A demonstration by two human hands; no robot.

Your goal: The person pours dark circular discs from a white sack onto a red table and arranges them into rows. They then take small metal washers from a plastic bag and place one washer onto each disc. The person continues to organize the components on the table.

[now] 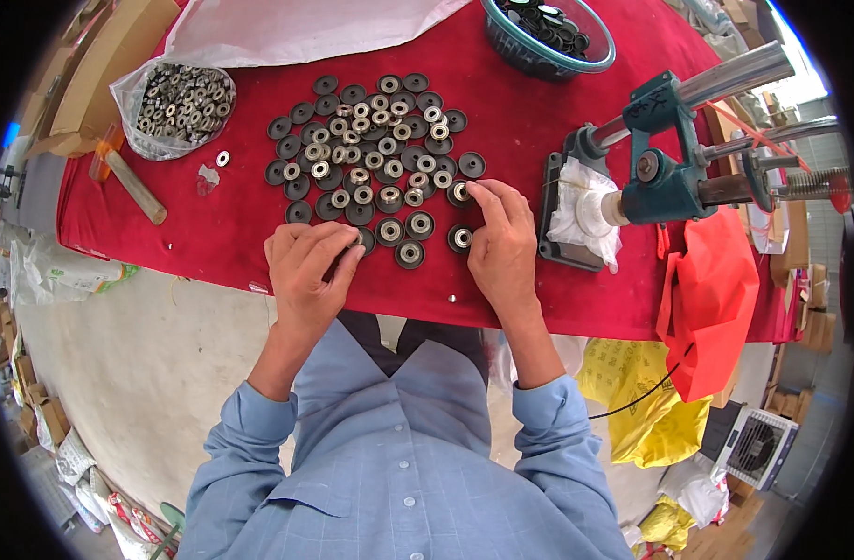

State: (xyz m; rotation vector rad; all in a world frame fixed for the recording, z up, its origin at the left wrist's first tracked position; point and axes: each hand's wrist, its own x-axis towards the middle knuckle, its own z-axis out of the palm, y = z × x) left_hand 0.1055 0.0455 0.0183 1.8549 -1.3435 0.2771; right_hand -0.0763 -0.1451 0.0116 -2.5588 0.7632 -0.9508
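Many round black discs with raised rims lie grouped on the red tablecloth [222,215], several with steel ring bearings on or in them. My left hand [305,273] is closed at the group's near left edge, with finger and thumb at the rim of a black disc [366,241] that they partly cover. My right hand [503,245] is at the group's right side, fingers bent, its fingertips on a black disc with a bearing [458,193]. Another disc with a bearing [459,238] lies beside its thumb. Nearer me sit several filled discs, one being this disc [410,254].
A clear bag of bearings [186,107] and a wooden-handled tool [136,187] are at left. A teal basin [548,61] of black discs stands at the back. At right is a green hand press [655,159], its base wrapped in white plastic, near a red bag [711,299].
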